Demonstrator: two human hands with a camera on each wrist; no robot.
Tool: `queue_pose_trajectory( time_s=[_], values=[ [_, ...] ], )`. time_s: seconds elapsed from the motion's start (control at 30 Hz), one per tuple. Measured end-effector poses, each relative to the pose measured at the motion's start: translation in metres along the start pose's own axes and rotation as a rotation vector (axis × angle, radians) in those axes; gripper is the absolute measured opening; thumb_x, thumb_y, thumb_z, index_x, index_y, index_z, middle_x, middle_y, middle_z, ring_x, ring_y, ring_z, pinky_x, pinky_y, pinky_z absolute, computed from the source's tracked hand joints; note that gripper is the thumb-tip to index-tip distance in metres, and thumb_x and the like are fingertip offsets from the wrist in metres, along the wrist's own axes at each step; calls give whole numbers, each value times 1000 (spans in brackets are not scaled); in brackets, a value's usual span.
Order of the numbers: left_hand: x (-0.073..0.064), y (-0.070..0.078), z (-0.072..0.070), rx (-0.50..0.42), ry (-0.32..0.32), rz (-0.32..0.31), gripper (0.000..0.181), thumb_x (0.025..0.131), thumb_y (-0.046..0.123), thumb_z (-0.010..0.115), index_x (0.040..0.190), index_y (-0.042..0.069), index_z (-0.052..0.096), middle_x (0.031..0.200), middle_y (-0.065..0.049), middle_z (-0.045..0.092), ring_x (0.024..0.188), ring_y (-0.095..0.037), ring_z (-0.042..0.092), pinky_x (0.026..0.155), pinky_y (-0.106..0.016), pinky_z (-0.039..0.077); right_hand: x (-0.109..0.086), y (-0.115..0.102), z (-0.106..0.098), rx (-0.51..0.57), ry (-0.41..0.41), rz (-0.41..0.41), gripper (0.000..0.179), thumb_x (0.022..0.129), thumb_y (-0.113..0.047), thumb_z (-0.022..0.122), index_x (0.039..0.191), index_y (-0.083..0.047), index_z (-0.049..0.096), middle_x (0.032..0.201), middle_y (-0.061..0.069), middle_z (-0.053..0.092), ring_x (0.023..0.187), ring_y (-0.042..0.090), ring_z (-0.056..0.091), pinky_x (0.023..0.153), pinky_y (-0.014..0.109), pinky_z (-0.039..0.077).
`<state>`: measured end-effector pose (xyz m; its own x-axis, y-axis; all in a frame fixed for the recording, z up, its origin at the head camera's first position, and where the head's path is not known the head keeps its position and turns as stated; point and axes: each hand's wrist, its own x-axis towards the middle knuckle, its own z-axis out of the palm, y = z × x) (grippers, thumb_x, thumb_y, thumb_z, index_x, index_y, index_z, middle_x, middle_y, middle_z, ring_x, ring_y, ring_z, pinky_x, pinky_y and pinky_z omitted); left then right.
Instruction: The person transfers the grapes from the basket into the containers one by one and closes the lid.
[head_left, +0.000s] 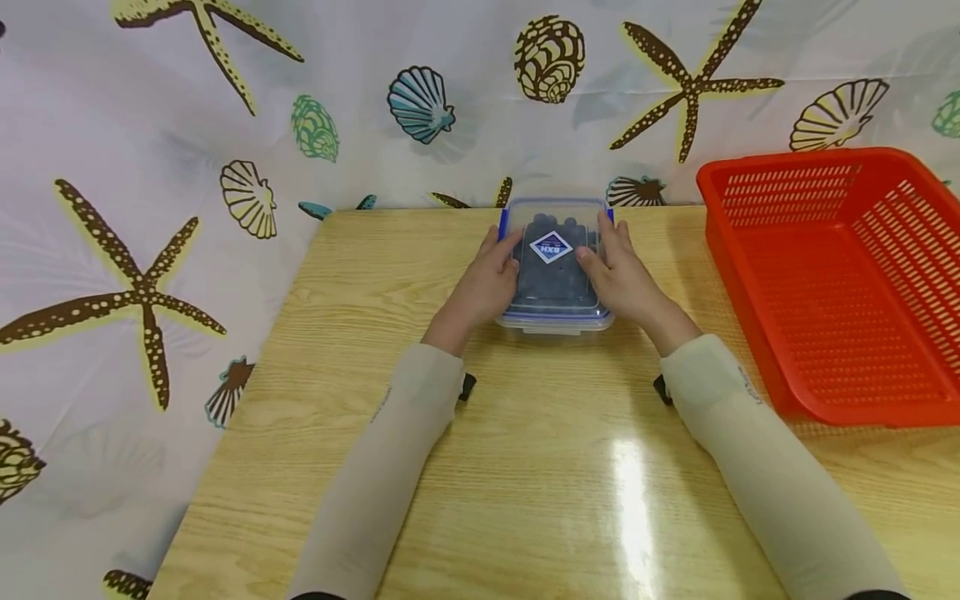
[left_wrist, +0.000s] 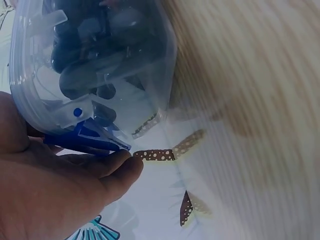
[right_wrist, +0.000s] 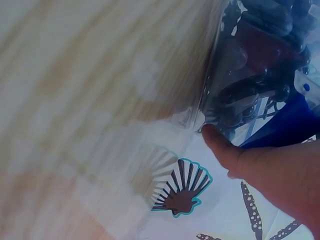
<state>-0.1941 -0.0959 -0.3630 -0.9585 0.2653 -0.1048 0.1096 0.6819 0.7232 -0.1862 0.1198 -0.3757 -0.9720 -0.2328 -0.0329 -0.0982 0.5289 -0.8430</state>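
A clear plastic food container (head_left: 553,317) stands on the table near its back edge, with its lid on. A diamond-shaped label (head_left: 551,247) is on the lid, and dark rounded pieces like grapes (left_wrist: 87,77) show through the walls. My left hand (head_left: 483,279) grips the container's left side, thumb on the lid. In the left wrist view its fingers are at a blue latch (left_wrist: 87,137) that sticks out from the wall. My right hand (head_left: 626,279) holds the opposite side, thumb over the lid's edge. Another blue latch (right_wrist: 280,122) angles outward beside that hand in the right wrist view.
A red plastic basket (head_left: 765,333) with slotted sides stands on the table at the right. Behind the wooden table (head_left: 337,417) and along its left hangs a white cloth (head_left: 360,150) printed with shells and starfish.
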Motion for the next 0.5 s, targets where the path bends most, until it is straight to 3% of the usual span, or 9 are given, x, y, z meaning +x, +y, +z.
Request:
queue_pose_trajectory(
  time_s=[0.3, 0.5],
  values=[
    [0, 0, -2, 0, 13, -22, 50, 111, 19, 34, 161, 16, 30, 169, -11, 1, 153, -22, 4, 120, -39, 14, 9, 0, -2, -16, 2, 4, 67, 111, -25, 38, 162, -5, -1, 166, 21, -7, 152, 30, -13, 120, 46, -2],
    [-4, -3, -2, 57, 25, 31, 50, 111, 23, 38, 161, 16, 32, 169, -11, 4, 153, -26, 10, 120, -41, 16, 0, -4, -3, -32, 11, 5, 71, 111, -33, 40, 163, -8, 0, 166, 22, -10, 152, 33, -11, 119, 54, 2]
  ],
)
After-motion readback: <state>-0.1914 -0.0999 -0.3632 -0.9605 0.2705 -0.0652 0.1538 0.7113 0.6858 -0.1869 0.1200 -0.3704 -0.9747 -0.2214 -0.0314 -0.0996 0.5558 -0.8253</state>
